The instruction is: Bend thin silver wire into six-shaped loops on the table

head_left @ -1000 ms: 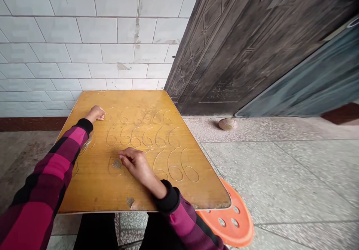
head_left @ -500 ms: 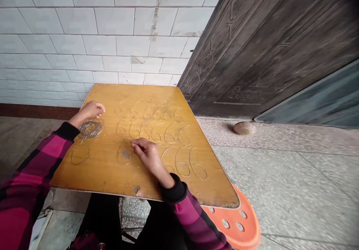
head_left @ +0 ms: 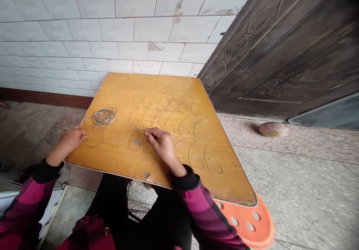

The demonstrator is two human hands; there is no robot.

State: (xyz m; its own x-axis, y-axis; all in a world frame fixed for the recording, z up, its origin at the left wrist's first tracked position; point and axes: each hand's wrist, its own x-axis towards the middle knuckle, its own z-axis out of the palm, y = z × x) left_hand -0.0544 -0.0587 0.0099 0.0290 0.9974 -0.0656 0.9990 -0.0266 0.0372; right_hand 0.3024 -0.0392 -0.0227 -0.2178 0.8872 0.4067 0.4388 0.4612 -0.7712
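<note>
A bent wire piece [head_left: 145,147] lies near the front middle of the wooden surface [head_left: 117,164], pinned under the bunched fingertips of the right hand [head_left: 160,145]. The left hand [head_left: 70,140] rests curled at the surface's left edge, just beside a single wire loop [head_left: 94,140]; I cannot tell whether it grips anything. Beyond sit a coil of wire rings [head_left: 103,116] and rows of six-shaped wires [head_left: 179,124]. An orange stool [head_left: 246,223] shows beneath.

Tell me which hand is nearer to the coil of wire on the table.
Left. The left hand sits at the table edge, just in front of the coil of wire; the right hand is farther to its right, among bent wire pieces.
</note>
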